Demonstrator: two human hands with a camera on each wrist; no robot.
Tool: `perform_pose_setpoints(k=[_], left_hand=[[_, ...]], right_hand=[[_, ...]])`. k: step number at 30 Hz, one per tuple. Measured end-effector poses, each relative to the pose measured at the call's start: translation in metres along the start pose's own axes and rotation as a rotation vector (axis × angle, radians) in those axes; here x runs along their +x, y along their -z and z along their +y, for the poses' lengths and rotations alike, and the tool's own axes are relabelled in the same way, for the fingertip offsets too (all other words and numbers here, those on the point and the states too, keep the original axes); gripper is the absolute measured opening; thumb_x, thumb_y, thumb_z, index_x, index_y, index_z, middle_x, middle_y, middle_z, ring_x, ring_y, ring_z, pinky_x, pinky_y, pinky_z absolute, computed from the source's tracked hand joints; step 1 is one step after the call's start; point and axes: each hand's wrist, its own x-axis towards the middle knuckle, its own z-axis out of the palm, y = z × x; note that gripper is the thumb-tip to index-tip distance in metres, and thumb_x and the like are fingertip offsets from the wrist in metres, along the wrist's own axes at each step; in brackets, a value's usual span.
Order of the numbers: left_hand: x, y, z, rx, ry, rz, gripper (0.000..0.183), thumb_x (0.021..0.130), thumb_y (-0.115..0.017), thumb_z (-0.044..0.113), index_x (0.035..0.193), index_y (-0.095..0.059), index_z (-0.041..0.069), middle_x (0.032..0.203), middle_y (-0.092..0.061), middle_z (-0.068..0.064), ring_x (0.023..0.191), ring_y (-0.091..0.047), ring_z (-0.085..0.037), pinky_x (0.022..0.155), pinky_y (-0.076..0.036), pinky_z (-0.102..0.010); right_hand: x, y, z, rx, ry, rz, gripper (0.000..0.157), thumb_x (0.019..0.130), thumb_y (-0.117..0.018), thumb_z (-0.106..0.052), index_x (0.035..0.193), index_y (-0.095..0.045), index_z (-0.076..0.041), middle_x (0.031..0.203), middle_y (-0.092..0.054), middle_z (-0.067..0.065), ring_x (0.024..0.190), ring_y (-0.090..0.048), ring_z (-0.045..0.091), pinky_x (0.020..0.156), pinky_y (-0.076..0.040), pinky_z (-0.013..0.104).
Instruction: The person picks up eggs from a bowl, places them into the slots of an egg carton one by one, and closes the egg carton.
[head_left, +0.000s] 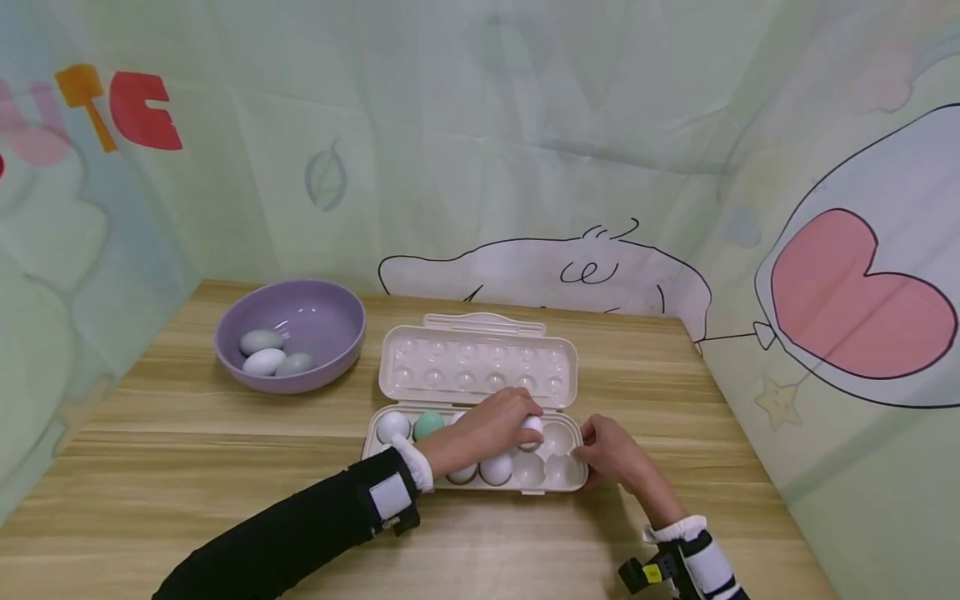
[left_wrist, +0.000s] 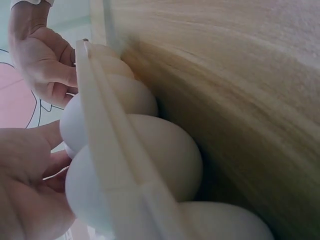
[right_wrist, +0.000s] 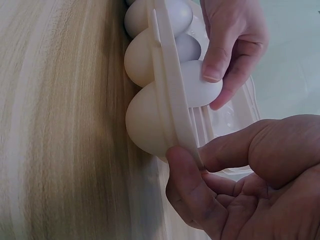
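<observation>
A cream plastic egg carton (head_left: 561, 472) lies with its lid (head_left: 480, 350) folded back, away from the person. White eggs and a green egg (head_left: 428, 425) sit in its cups; the left forearm and hand cover part of the rows. Thumb and fingers of my left hand (head_left: 483, 429) grip a white egg (right_wrist: 197, 92) at a back-row cup toward the right end. My right hand (head_left: 617, 450) pinches the carton's right rim between thumb and fingers, as the right wrist view shows. Cups near that end hold no eggs.
At the back left of the wooden table (head_left: 285, 442) stands a purple bowl (head_left: 337, 342) with a white egg (head_left: 265, 362) and two greyish-green eggs (head_left: 294, 364) inside. A printed cloth (head_left: 480, 167) hangs behind and beside the table.
</observation>
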Motion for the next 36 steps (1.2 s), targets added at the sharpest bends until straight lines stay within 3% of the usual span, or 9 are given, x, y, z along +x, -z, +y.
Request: perform_pose_setpoints(k=[7, 36], left_hand=[[0.0001, -0.0053, 0.0007, 0.137, -0.045, 0.012, 0.022, 0.090, -0.082, 0.026, 0.101, -0.077, 0.007, 0.101, -0.067, -0.007, 0.094, -0.065, -0.022, 0.085, -0.054, -0.031], [-0.0004, -0.0040, 0.0029, 0.235, -0.014, 0.020, 0.039, 0.090, -0.081, 0.039, 0.116, -0.077, 0.009, 0.108, -0.069, -0.006, 0.098, -0.064, -0.023, 0.082, -0.055, -0.034]], right_hand=[[-0.0003, -0.0006, -0.0004, -0.011, -0.001, 0.000, 0.015, 0.087, -0.066, 0.011, 0.092, -0.052, 0.008, 0.079, -0.063, 0.017, 0.056, -0.067, 0.025, 0.051, -0.059, 0.040], [0.0030, 0.0002, 0.0023, 0.004, -0.024, -0.014, 0.013, 0.088, -0.065, 0.011, 0.093, -0.053, 0.009, 0.080, -0.064, 0.017, 0.057, -0.068, 0.025, 0.050, -0.059, 0.037]])
